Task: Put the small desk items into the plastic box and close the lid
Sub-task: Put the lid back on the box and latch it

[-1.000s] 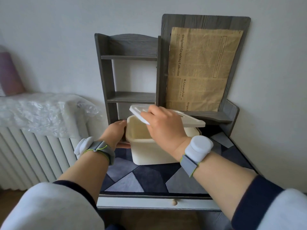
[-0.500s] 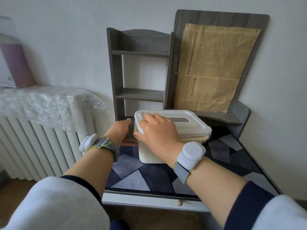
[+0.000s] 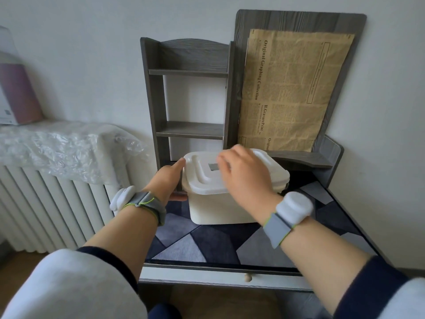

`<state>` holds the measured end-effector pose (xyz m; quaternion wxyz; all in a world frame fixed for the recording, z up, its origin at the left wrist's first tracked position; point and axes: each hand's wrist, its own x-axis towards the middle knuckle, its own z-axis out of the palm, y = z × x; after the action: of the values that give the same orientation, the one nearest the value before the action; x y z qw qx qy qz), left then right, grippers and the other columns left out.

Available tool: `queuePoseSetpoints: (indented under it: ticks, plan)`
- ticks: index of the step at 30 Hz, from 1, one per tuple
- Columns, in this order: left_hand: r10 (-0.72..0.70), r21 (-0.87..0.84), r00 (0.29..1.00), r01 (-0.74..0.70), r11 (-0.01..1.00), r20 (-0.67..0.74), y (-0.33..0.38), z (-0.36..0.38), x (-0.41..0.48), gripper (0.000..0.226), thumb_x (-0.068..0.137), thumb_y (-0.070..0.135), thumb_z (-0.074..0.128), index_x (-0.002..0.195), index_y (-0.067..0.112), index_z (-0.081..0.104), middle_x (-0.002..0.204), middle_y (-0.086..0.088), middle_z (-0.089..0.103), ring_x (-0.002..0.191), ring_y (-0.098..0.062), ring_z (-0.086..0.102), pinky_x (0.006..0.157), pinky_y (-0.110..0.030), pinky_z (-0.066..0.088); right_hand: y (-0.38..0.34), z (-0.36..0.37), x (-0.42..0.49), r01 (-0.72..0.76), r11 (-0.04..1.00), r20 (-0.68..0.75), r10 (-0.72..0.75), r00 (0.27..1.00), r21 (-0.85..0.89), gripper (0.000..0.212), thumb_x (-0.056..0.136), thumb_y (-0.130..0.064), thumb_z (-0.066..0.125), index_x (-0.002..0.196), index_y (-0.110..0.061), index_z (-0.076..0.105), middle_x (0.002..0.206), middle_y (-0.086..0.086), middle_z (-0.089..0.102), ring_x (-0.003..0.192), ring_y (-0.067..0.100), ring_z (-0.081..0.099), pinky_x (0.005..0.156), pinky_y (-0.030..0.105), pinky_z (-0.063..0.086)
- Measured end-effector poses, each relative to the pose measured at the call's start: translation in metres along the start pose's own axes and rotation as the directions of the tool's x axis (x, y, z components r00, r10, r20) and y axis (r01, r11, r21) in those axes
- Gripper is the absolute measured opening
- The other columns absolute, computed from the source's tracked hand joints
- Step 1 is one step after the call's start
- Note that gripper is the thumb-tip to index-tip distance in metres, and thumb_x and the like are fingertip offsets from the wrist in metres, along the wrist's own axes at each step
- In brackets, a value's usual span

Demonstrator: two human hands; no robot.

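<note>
**Lid down on the box, right hand over it**

The left hand [image 3: 167, 180] reaches forward at the left wall of the box [image 3: 218, 210], fingers straight along it, with the index tip at the lid's [image 3: 202, 178] far left corner and the thumb low by the box's base. It is flat against the wall, not curled round anything. The right hand [image 3: 246, 178] is palm down over the middle and right of the lid, fingers loosely spread and holding nothing. It is blurred, so I cannot tell if it touches the lid. Both wrists wear grey bands with white pods.

A second ago the right hand held the lid tilted above the open box. Half a second ago its fingers gripped the lid's near left edge as it lay on the box. Now the grip is gone and the hand has shifted right across the top. The left hand has stayed at the left wall throughout.

The box is cream plastic with rounded corners, and it sits on the mat [image 3: 207, 245] in front of the shelf [image 3: 158, 100]. Its lid lies flat, white, with a raised stepped panel and a small grey rectangle at the centre. The mat is a patchwork of grey and navy angular shapes. The shelf is dark grey with wood grain. Beside it hangs tan, crinkled paper [image 3: 292, 88] printed like newsprint. At left, a white ribbed radiator [image 3: 46, 203] is draped with clear wrinkled film [image 3: 57, 148].
</note>
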<state>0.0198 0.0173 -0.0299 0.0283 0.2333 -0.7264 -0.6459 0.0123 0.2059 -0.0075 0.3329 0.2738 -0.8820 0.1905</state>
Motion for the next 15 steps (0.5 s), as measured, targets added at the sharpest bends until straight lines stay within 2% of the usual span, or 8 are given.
queuePoseSetpoints:
  ticks: [4,7,9,10,11,13,15]
  plan:
    - [0.039,-0.012,0.999,-0.040,0.999,-0.010,0.005,0.005,-0.002,0.050,0.086,0.059,0.053,0.114,0.018,0.058,0.102,-0.008,0.066,0.090,-0.028,0.067,0.058,-0.038,0.061,0.067,-0.013,-0.001,-0.295,0.954,0.038,0.298,0.954,-0.060,0.037,0.099,-0.032,0.044,0.124,-0.010,0.062,0.121,0.012,0.059,0.113,0.032,0.052,0.089,0.039,0.046]
    - [0.092,0.053,0.996,-0.091,0.994,-0.019,0.005,0.011,-0.005,0.046,0.083,0.047,0.061,0.118,0.017,0.057,0.098,-0.005,0.066,0.082,-0.023,0.067,0.052,-0.033,0.059,0.096,-0.017,-0.006,-0.488,0.866,0.196,0.500,0.844,-0.108,0.048,0.098,-0.037,0.042,0.134,-0.008,0.053,0.131,0.015,0.054,0.121,0.035,0.050,0.090,0.042,0.046]
    - [0.102,0.032,0.994,-0.101,0.994,-0.034,0.003,0.013,-0.006,0.053,0.080,0.044,0.065,0.123,0.015,0.055,0.105,-0.007,0.067,0.085,-0.025,0.068,0.056,-0.038,0.061,0.102,-0.014,-0.012,-0.544,0.837,0.247,0.541,0.803,-0.065,0.042,0.096,-0.038,0.040,0.119,-0.008,0.060,0.114,0.014,0.060,0.108,0.036,0.055,0.074,0.038,0.047]
    - [0.103,0.024,0.994,-0.102,0.994,-0.043,0.003,0.014,-0.007,0.057,0.079,0.045,0.066,0.126,0.015,0.054,0.108,-0.008,0.066,0.087,-0.026,0.068,0.059,-0.042,0.062,0.103,-0.012,-0.015,-0.550,0.834,0.246,0.541,0.805,-0.033,0.038,0.096,-0.037,0.038,0.106,-0.008,0.061,0.101,0.013,0.060,0.097,0.035,0.057,0.063,0.035,0.043]
    - [0.104,0.025,0.993,-0.103,0.994,-0.050,0.002,0.014,-0.007,0.061,0.079,0.045,0.066,0.129,0.014,0.052,0.111,-0.009,0.066,0.089,-0.027,0.068,0.062,-0.044,0.062,0.102,-0.011,-0.018,-0.555,0.832,0.232,0.542,0.807,-0.014,0.037,0.096,-0.036,0.038,0.100,-0.007,0.059,0.096,0.010,0.060,0.090,0.033,0.056,0.060,0.033,0.039]
    - [0.106,0.021,0.992,-0.105,0.994,-0.063,0.003,0.014,-0.008,0.060,0.079,0.042,0.066,0.131,0.014,0.052,0.110,-0.009,0.066,0.089,-0.027,0.068,0.062,-0.045,0.061,0.099,-0.009,-0.022,-0.565,0.825,0.199,0.555,0.808,-0.006,0.037,0.098,-0.036,0.038,0.105,-0.006,0.059,0.099,0.009,0.062,0.090,0.031,0.058,0.064,0.033,0.042]
    - [0.110,0.012,0.991,-0.110,0.994,-0.072,0.003,0.014,-0.008,0.048,0.082,0.038,0.065,0.123,0.016,0.056,0.099,-0.006,0.067,0.083,-0.025,0.068,0.060,-0.042,0.062,0.095,-0.007,-0.025,-0.561,0.828,0.192,0.551,0.812,-0.001,0.036,0.097,-0.037,0.039,0.103,-0.008,0.059,0.098,0.008,0.063,0.089,0.031,0.060,0.066,0.036,0.048]
